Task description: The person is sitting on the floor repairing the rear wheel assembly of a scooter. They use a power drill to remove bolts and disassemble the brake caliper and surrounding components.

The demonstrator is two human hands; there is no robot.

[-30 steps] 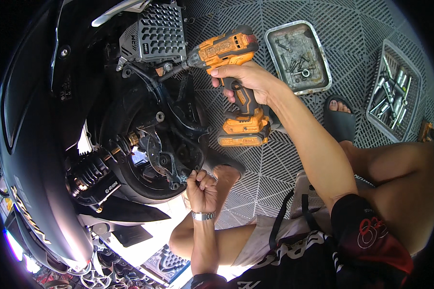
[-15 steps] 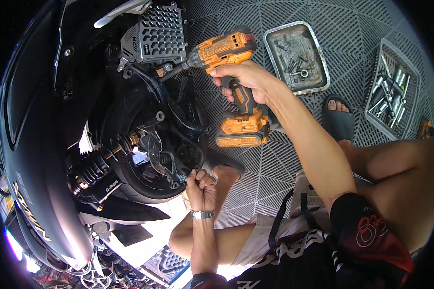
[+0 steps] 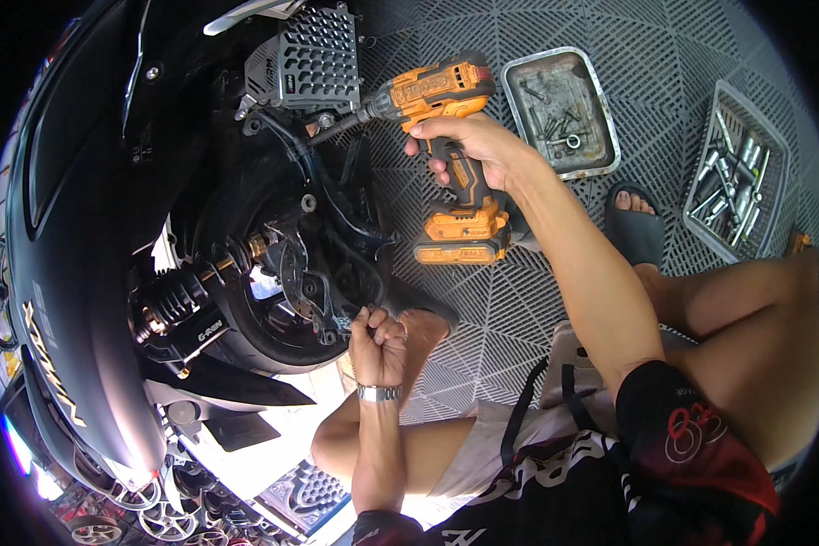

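My right hand [image 3: 469, 150] grips an orange and black cordless impact wrench [image 3: 441, 86] by its handle, with the battery end hanging below. Its long dark socket [image 3: 337, 126] points left, and the tip meets the black swingarm [image 3: 318, 177] just below a silver perforated cover [image 3: 314, 59]. My left hand [image 3: 378, 350], with a metal watch on the wrist, is closed by the lower end of a dark metal bracket [image 3: 302, 282] beside the wheel [image 3: 237, 328]. What its curled fingers hold, if anything, is hidden.
A black scooter body [image 3: 82, 273] fills the left side, with a shock absorber [image 3: 177, 314] near the wheel. On the grey grid floor are a metal tray [image 3: 601, 109] of bolts and a grey basket [image 3: 723, 100] of sockets and tools. My sandalled foot [image 3: 635, 218] stands between them.
The view has shifted slightly, so the scooter sits a little further right in the picture. Both hands keep nearly the same pose, and the impact wrench's socket stays at the swingarm.
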